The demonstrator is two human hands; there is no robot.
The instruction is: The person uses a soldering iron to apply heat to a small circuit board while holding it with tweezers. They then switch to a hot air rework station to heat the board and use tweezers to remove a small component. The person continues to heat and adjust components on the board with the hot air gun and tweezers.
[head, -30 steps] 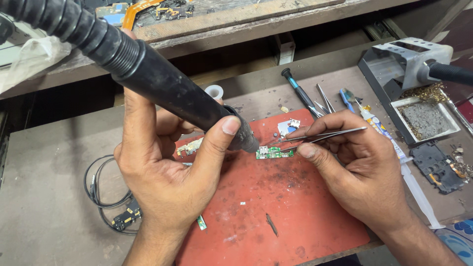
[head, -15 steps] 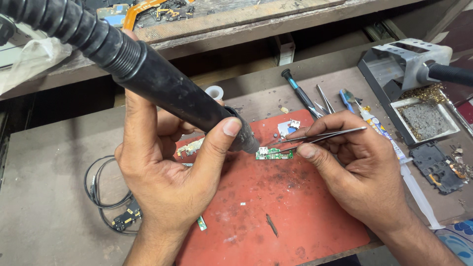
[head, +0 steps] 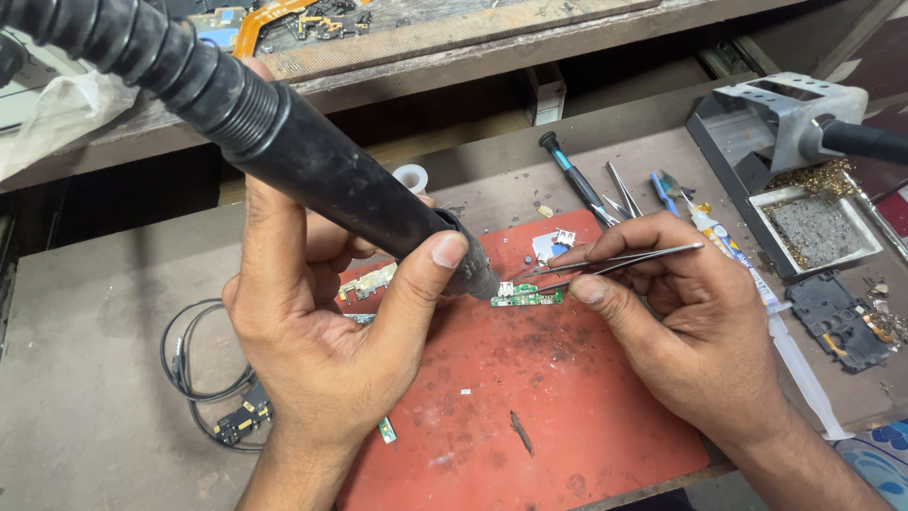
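My left hand [head: 326,322] grips a thick black hot-air handle [head: 312,175] with a ribbed hose; its nozzle tip points down at a small green circuit board [head: 527,297] lying on a red work mat [head: 549,416]. My right hand [head: 681,322] pinches metal tweezers [head: 615,260], whose tips reach the top edge of the green board. Whether the tips touch a part on the board is too small to tell.
A soldering-iron stand [head: 785,123] with a tray [head: 813,227] sits at the right. Spare tweezers and a screwdriver [head: 577,180] lie behind the mat. A syringe tube [head: 794,350] lies at the right, a black cable [head: 203,378] at the left, a wooden shelf [head: 454,43] behind.
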